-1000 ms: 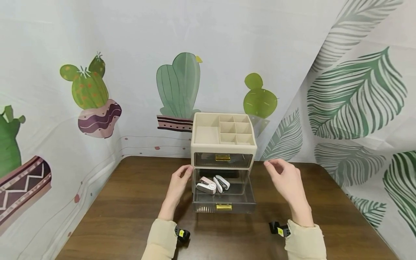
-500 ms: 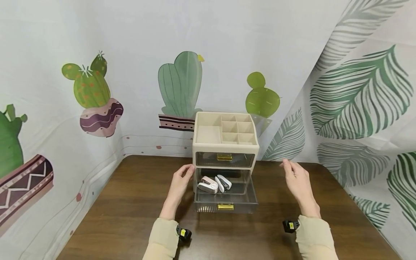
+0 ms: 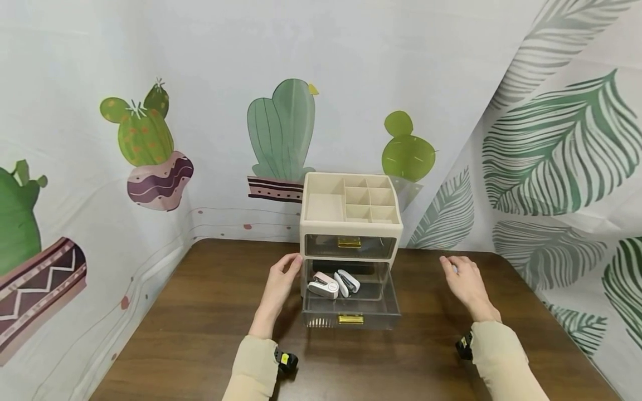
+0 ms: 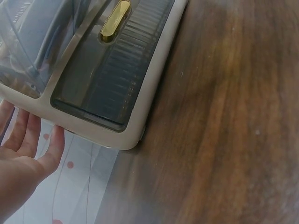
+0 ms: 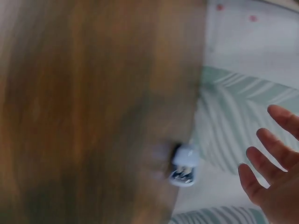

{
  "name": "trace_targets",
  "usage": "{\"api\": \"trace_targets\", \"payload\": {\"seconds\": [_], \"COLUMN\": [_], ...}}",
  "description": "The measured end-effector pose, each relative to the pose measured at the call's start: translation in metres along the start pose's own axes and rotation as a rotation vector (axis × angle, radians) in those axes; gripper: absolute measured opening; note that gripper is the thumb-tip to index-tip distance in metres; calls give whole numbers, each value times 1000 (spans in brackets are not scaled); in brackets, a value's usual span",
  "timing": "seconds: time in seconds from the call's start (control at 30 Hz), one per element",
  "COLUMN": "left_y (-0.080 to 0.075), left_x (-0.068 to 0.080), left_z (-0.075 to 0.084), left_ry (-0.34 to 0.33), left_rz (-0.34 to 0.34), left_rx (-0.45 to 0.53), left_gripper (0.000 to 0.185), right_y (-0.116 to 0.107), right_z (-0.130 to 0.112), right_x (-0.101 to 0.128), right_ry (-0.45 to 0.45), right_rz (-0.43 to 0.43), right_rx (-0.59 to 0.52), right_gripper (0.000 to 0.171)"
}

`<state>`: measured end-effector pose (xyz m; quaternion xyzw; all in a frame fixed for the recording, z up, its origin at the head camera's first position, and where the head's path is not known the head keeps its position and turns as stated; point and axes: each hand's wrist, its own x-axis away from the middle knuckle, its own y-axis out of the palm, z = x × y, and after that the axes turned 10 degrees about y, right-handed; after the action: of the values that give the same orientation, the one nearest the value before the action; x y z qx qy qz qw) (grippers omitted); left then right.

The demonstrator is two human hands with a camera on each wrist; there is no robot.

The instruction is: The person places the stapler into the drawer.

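The beige organiser stands at the far middle of the brown worktop, its lower clear drawer pulled out toward the near side. Inside the drawer lie two small staplers, side by side. The left hand rests with straight fingers against the organiser's left side, gripping nothing. The right hand lies well to the right, fingers spread and relaxed, holding nothing. In the blurred right wrist view, a small pale stapler sits at the worktop's edge near that hand.
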<state>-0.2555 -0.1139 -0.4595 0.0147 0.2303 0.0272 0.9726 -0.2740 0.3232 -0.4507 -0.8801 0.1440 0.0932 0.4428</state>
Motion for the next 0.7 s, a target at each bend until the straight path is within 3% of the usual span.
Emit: {"api": "trace_targets", "payload": {"seconds": [0.13,0.37,0.7], "left_y": [2,3,1], "left_x": [3,5,4], "left_z": [17,20,18], "left_ry": [-6,-8,0], "left_rz": [-7,-11,-5], "left_rx": [-11,-17,-4], "left_gripper": [28,29,28], "right_y": [2,-2,-5], "right_z": [12,26,42], "right_x": [-4,-18,-32], "right_ry": [-3,-83,-4], "right_rz": [-61,-135,-256], "right_rx": [88,298,380], "right_gripper": [46,27,45]}}
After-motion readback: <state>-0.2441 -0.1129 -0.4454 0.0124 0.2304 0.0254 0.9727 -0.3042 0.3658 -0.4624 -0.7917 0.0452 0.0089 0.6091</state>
